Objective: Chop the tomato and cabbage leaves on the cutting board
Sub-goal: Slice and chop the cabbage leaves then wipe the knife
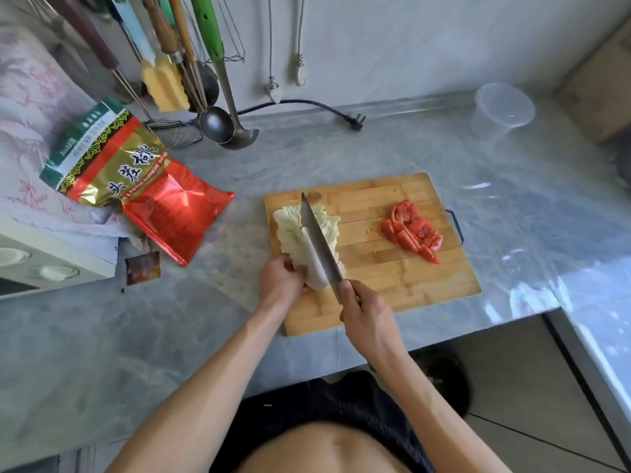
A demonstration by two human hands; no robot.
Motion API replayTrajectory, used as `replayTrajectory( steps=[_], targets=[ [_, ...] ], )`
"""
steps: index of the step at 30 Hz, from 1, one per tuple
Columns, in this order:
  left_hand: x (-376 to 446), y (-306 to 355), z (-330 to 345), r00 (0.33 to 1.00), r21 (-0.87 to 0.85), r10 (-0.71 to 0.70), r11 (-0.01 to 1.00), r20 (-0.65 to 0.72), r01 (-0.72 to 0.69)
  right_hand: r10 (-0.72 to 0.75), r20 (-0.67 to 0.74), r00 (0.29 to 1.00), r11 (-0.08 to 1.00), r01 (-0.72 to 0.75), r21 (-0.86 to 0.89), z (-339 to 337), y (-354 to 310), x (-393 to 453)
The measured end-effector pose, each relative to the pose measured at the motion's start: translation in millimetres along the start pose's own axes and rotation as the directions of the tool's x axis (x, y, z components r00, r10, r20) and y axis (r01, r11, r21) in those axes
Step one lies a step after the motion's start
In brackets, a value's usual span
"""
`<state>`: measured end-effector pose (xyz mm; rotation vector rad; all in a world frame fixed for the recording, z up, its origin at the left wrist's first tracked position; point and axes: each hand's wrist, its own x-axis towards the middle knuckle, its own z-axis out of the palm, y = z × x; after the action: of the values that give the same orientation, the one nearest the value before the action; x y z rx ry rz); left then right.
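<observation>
Slicing stage, cabbage. Cutting board [403, 285] sits centre frame on the grey surface [170, 336]. Tomato [411, 232] already in pieces, piled at the board's right side, well apart from the hands. Cabbage leaves [300, 233] lie stacked at the board's left edge, long axis running from upper frame down toward the person, white stem end nearest. Left hand [280, 285] has its fingers curled round the stem end, pinning it. Right hand [367, 317] grips the knife [319, 240] handle; the blade lies along the stack's long axis, edge down into the leaves. Judgement: a lengthwise split is in hand; crosswise cuts will need the blade turned. Left hand is the nearer to the blade's heel, so watch those fingers.
</observation>
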<state>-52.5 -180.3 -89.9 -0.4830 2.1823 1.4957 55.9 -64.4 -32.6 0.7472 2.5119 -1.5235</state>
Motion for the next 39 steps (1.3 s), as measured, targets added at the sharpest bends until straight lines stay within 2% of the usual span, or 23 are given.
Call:
replayTrajectory(
  steps=[2,6,11,27,39],
  targets=[
    [1,2,-2,0.999,0.014,-0.018,1.0,0.033,0.017,0.01,-0.009,1.0,1.0,-0.01,-0.014,4,-1,0],
    [6,6,-6,0.994,0.156,-0.036,0.988,0.101,0.02,0.014,-0.025,1.0,0.999,-0.015,-0.031,9,-2,-2],
    [8,6,-7,0.995,0.214,-0.037,0.977,0.095,0.016,0.011,-0.03,0.999,0.999,-0.013,-0.037,10,-5,-6],
    [5,5,-6,0.994,0.259,0.016,0.965,0.108,-0.044,0.041,-0.042,0.998,0.999,-0.041,0.003,13,-11,-2],
    [5,2,-6,0.994,0.223,0.028,0.973,0.105,-0.051,-0.055,-0.069,0.996,0.991,0.046,-0.127,27,-5,3]
  ],
)
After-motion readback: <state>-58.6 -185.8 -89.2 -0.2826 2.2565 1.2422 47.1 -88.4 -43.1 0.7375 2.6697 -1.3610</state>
